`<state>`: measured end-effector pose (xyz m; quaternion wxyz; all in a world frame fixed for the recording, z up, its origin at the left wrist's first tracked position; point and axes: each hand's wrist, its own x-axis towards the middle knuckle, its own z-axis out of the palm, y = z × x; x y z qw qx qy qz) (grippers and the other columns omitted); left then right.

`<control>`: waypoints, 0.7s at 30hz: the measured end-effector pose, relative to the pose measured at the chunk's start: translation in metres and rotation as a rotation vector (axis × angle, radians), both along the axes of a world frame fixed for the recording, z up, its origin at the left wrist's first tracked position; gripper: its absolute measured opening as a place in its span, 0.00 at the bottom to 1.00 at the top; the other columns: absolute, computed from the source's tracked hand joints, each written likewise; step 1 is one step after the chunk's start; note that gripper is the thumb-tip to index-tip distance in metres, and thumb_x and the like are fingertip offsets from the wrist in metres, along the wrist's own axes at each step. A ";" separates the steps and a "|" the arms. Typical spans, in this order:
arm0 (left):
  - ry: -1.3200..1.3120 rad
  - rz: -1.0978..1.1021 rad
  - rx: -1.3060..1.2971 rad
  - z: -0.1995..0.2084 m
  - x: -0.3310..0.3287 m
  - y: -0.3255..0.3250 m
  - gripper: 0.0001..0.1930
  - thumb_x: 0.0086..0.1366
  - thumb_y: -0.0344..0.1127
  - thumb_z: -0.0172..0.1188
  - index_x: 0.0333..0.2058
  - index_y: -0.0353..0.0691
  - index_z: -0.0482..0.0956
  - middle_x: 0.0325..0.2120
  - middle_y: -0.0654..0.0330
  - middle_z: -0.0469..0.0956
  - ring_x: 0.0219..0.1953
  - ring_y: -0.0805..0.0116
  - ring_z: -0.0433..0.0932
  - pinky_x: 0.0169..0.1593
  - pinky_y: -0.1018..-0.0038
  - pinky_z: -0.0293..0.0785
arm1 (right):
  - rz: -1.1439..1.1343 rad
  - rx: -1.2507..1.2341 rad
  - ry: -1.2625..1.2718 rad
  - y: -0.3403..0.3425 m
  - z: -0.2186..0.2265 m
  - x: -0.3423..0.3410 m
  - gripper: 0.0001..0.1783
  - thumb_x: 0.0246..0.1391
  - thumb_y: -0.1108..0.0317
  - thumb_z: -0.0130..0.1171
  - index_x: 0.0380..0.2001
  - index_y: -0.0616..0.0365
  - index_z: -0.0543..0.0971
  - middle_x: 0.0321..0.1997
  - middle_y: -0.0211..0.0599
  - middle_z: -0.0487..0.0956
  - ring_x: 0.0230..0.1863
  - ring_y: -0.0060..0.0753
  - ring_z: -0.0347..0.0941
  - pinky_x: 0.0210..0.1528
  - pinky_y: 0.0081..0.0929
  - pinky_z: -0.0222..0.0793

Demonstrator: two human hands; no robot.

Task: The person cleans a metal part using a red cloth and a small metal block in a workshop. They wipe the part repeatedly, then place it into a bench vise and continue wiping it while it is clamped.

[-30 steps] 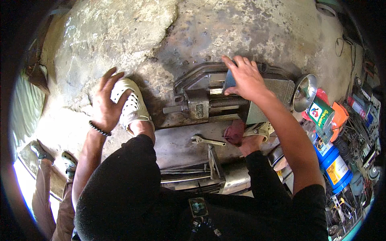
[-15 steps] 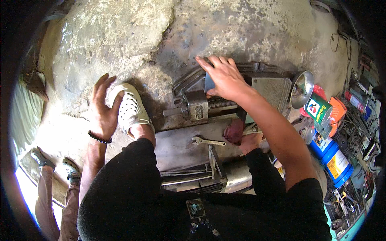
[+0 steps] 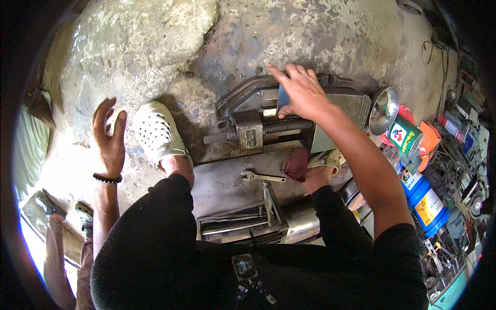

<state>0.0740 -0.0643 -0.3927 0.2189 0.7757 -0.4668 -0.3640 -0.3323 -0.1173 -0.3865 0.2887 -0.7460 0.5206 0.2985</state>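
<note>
Right hand grips a flat blue-grey piece over the bench vise jaws. Left hand open, flat on floor left of vise. Best kept square between jaws; wrench lies just below vise.

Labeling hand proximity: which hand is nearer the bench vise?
Right. The right hand rests on top of the bench vise, fingers on a flat bluish piece. The left hand is off to its left, beyond the white shoe.
</note>
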 end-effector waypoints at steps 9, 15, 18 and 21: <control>-0.073 -0.086 -0.147 -0.002 -0.001 -0.003 0.20 0.67 0.33 0.66 0.57 0.40 0.77 0.61 0.50 0.73 0.61 0.56 0.74 0.63 0.58 0.71 | 0.034 -0.005 0.010 -0.011 0.004 -0.001 0.68 0.27 0.54 0.85 0.74 0.46 0.59 0.68 0.52 0.68 0.72 0.50 0.61 0.71 0.48 0.56; -0.094 -0.511 -0.241 0.007 -0.004 -0.018 0.25 0.62 0.30 0.68 0.58 0.40 0.77 0.63 0.47 0.70 0.65 0.50 0.69 0.68 0.57 0.65 | 0.080 -0.018 -0.182 -0.012 0.002 0.006 0.67 0.30 0.54 0.84 0.75 0.42 0.57 0.67 0.53 0.68 0.71 0.52 0.61 0.69 0.49 0.59; -0.206 -0.311 -0.263 0.008 0.001 -0.015 0.22 0.64 0.29 0.67 0.57 0.39 0.78 0.61 0.47 0.73 0.64 0.51 0.71 0.66 0.58 0.68 | 0.038 0.048 0.104 -0.013 0.004 0.003 0.67 0.31 0.57 0.84 0.75 0.42 0.57 0.68 0.51 0.68 0.71 0.52 0.61 0.69 0.49 0.59; -0.075 -0.125 -0.133 0.005 0.003 -0.015 0.20 0.68 0.32 0.65 0.57 0.38 0.77 0.60 0.51 0.74 0.59 0.57 0.76 0.60 0.62 0.75 | 0.110 -0.028 -0.113 -0.012 -0.001 0.006 0.67 0.31 0.56 0.84 0.75 0.42 0.57 0.69 0.50 0.68 0.71 0.51 0.62 0.69 0.50 0.58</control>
